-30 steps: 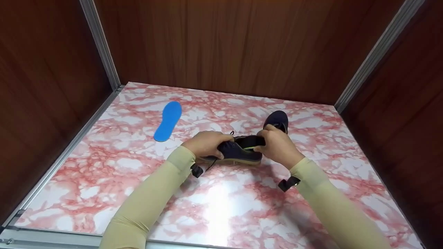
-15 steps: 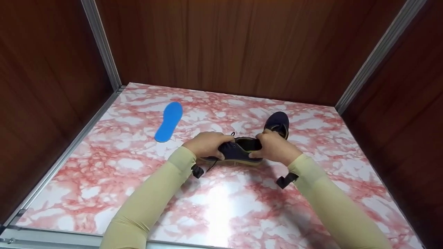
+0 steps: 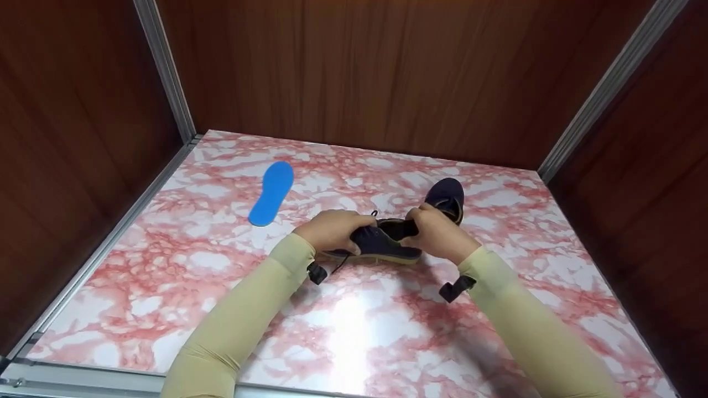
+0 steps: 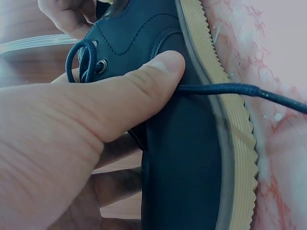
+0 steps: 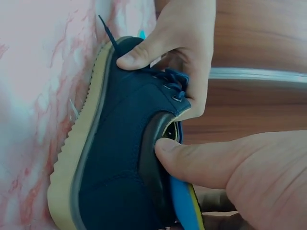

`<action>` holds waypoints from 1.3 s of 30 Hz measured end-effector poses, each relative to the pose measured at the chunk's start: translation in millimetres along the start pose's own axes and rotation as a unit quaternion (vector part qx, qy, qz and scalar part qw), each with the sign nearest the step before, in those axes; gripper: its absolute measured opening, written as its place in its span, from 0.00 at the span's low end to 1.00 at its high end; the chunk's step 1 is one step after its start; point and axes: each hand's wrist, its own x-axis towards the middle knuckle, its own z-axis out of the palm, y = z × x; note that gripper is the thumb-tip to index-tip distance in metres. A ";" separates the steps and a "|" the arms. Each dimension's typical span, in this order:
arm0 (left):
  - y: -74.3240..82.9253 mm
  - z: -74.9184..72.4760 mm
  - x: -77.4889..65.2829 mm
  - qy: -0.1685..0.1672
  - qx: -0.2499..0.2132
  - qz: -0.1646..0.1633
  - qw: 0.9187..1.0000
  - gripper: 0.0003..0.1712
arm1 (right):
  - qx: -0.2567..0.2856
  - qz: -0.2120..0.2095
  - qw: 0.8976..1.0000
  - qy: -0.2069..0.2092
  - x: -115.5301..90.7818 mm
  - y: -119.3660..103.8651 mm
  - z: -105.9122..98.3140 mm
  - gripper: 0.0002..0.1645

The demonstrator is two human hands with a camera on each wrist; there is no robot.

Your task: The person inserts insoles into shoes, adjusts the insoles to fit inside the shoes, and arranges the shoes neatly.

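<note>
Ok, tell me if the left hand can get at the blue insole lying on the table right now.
Probably yes, but the left hand would first have to release the near shoe, which it grips. The blue insole lies farther forward-left, with nothing standing between them.

Tabletop (image 3: 121, 287) glossy, marbled red and white; bright glare patch (image 3: 349, 342) toward the near edge. Back panel (image 3: 354, 72) brown wood grain, streaks running vertically. Left panel (image 3: 66, 138) and right panel (image 3: 652, 166) similar, darker. Grooved grey metal: left upright (image 3: 166, 69) and right upright (image 3: 611, 83) at the rear corners, side rail (image 3: 107, 246) along the tabletop's left edge, front rail (image 3: 83, 378) across the near edge, small bolt (image 3: 19, 382) at its left end.
</note>
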 end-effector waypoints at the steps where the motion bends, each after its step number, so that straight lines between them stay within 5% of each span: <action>1: 0.7 -0.5 0.6 0.000 0.001 0.000 1.000 0.36 | -0.001 -0.003 1.000 0.006 -0.8 0.5 0.2 0.26; 19: -0.5 0.9 -1.1 0.002 0.008 0.002 1.000 0.35 | -0.013 -0.066 0.992 0.106 -3.7 2.1 30.2 0.25; 28: 0.2 -0.3 -0.5 0.000 0.005 -0.002 1.000 0.35 | -0.009 -0.078 0.990 0.113 1.3 -1.6 33.7 0.23; 33: 0.9 -1.9 -0.6 0.003 0.006 -0.003 1.000 0.36 | -0.009 -0.100 0.986 0.135 7.6 14.2 43.4 0.22; 39: 0.2 1.3 0.8 0.002 0.009 0.002 1.000 0.35 | 0.000 -0.059 0.992 0.108 -0.7 1.8 31.9 0.28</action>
